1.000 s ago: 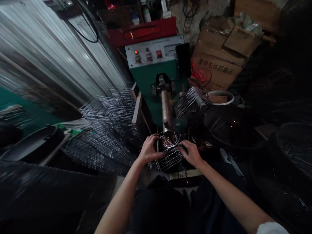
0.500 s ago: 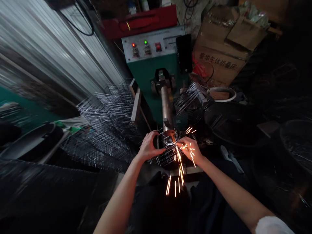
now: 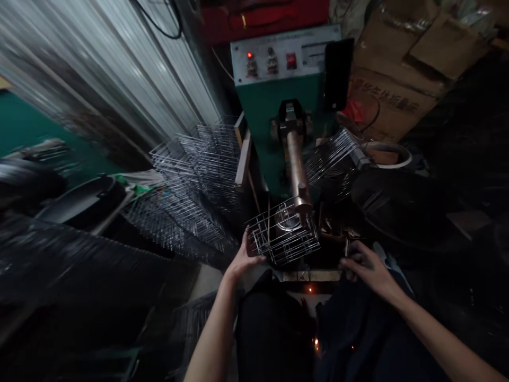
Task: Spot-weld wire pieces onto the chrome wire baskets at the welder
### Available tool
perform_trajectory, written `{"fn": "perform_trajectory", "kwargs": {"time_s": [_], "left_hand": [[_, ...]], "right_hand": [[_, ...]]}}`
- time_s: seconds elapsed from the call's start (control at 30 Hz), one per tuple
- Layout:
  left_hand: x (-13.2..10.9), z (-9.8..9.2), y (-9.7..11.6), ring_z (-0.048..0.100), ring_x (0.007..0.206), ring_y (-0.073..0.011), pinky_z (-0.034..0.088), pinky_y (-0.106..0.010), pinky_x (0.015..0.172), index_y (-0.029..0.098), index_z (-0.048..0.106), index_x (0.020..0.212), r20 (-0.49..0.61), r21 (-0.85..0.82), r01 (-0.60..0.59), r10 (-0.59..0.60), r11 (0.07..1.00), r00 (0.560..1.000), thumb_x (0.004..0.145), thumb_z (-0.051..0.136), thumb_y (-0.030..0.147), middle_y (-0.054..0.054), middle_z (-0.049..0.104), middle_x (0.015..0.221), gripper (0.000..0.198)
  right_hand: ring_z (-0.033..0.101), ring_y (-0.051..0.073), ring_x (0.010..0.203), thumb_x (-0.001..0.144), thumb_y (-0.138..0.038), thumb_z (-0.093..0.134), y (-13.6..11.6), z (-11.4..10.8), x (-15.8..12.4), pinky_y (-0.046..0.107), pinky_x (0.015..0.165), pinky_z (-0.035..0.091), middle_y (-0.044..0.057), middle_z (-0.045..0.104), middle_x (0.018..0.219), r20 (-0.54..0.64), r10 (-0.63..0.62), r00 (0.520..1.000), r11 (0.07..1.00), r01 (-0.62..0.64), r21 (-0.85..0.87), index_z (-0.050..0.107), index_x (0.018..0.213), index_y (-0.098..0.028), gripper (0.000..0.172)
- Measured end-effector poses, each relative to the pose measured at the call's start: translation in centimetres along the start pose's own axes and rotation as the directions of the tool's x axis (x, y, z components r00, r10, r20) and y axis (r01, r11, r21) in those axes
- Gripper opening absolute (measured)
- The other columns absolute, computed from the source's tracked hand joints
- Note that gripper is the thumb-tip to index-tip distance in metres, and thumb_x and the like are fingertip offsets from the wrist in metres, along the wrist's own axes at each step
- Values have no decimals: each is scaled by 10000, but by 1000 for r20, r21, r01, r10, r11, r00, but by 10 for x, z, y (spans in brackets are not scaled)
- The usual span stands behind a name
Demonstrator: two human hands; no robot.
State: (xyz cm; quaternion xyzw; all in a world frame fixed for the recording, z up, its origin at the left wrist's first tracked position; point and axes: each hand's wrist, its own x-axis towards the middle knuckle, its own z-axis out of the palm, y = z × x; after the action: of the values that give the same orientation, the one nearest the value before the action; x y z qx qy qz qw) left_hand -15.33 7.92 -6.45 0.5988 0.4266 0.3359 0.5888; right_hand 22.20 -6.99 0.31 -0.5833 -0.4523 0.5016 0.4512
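My left hand (image 3: 242,260) is closed on the left end of a small wire basket (image 3: 274,253), with the thumb along its near edge. A wire ring shows inside the basket, below the copper-coloured electrode arm (image 3: 296,159) of a spot welder (image 3: 260,111). The arm's tip reaches down at the basket's right side; I cannot tell whether it touches the wire. Apart from the basket, to its right, my right hand (image 3: 369,270) pinches a short metal piece (image 3: 347,245) that stands upright between thumb and fingers.
Stacked wire mesh panels (image 3: 186,185) stand on the left, beside a metal bar (image 3: 243,159). On the right are a bundle of wire parts (image 3: 334,154), a round pan (image 3: 397,207) and a cardboard box (image 3: 397,79). Glowing sparks (image 3: 316,344) lie low, near my legs.
The spray of sparks has died to a few embers, and the green lamp is off. My right hand has drawn away rightward from the basket. The whole view has shifted.
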Motion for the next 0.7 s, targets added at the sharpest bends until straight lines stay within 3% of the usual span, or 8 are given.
{"fn": "perform_trajectory", "kwargs": {"time_s": [0.13, 0.27, 0.37, 0.47, 0.57, 0.7], "left_hand": [[0, 10, 13, 487, 1354, -338, 544, -496, 980, 329, 222, 1441, -72, -41, -71, 68, 997, 995, 607, 863, 462, -169, 366, 1520, 1060], [-28, 22, 27, 570, 1257, -306, 542, -504, 981, 325, 224, 1428, -122, 68, -143, 151, 987, 981, 577, 869, 526, -154, 416, 1467, 1086], [-48, 48, 35, 530, 1303, -313, 494, -492, 1052, 332, 249, 1441, -46, 111, -203, 210, 973, 977, 522, 912, 430, -138, 443, 1459, 1138], [-51, 84, 45, 519, 1315, -313, 498, -443, 1043, 323, 325, 1373, -19, 165, -215, 221, 963, 975, 477, 924, 299, -106, 487, 1421, 1079], [-43, 118, 55, 563, 1254, -292, 524, -409, 985, 298, 450, 1218, -34, 332, -207, 231, 920, 972, 517, 894, 273, -75, 507, 1400, 830], [-33, 145, 61, 555, 1258, -298, 526, -414, 974, 279, 533, 1166, -55, 461, -229, 285, 857, 957, 543, 874, 291, -82, 483, 1434, 710]], "right_hand": [[555, 121, 407, 784, -634, 736, -19, 21, -9, 203, 374, 415, -4, 654, 645, 62, 47, 997, 998, -49, 39, 489, 918, -215, 504], [490, 92, 362, 827, -577, 729, -45, 31, -21, 182, 337, 358, -5, 635, 615, 224, 55, 973, 993, -76, 87, 553, 869, -196, 422], [652, 159, 558, 858, -583, 692, -71, 33, -30, 252, 507, 523, 61, 707, 794, 425, -32, 905, 988, -36, 152, 654, 978, -181, 421], [699, 206, 820, 936, -501, 633, -89, 37, -30, 314, 749, 558, 61, 719, 938, 511, -176, 842, 976, 216, -20, 712, 1051, -218, 316], [657, 175, 789, 995, -326, 578, -82, 43, -20, 291, 739, 522, 23, 691, 852, 461, -350, 815, 776, 528, -345, 716, 948, -226, 177], [637, 227, 917, 984, -217, 578, -49, 41, -5, 364, 820, 546, 68, 702, 972, 505, -486, 714, 419, 697, -582, 682, 1091, -198, 150]]}}
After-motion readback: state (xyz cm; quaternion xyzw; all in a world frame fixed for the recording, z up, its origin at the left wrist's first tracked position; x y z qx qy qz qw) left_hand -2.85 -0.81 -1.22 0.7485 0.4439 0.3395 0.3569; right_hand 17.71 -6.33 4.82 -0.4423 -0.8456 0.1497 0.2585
